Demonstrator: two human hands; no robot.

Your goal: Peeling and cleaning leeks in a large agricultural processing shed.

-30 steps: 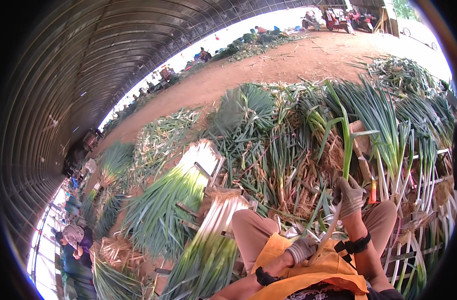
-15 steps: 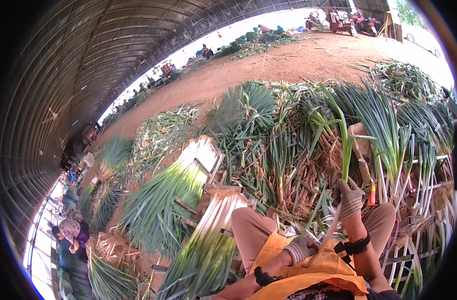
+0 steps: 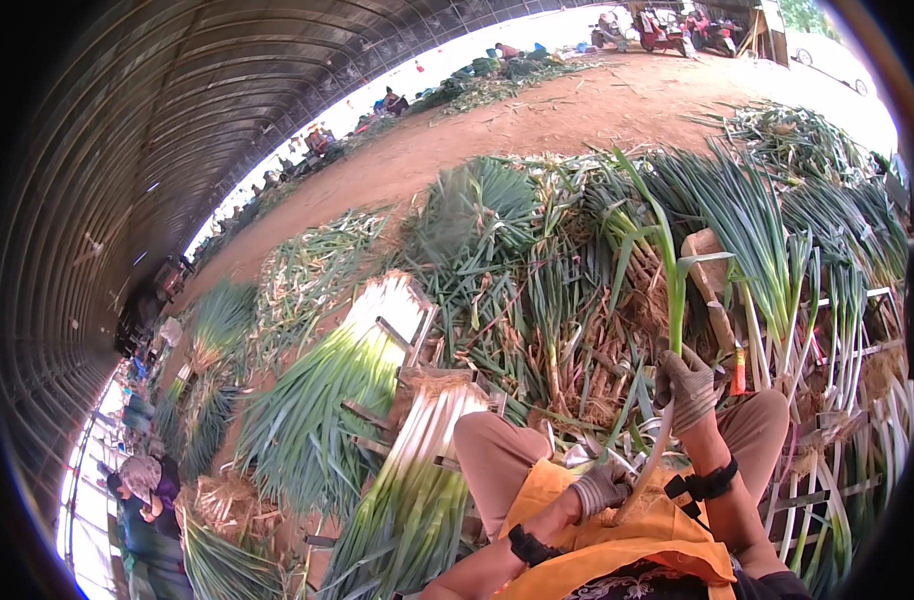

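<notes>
My right hand, in a striped work glove, is closed around the stalk of a long green onion. Its green leaves rise above the fist, and the pale stem slants down across my lap toward the orange apron. Beside the lower stem is my gloved left hand, fingers curled; what they pinch, if anything, is hard to make out. To the left, a trimmed bundle of green onions lies in a metal rack, white ends away from me. Another racked bundle sits beyond it.
Untrimmed green onions with rooty ends are heaped in front of me. A wooden block stands among them, near an orange-handled tool. More green onions lie at right. Another person is at far left; motorbikes are parked far back.
The view has shifted slightly, moving the scene a little left. My right hand still holds the green onion; my left hand stays by the lower stem.
</notes>
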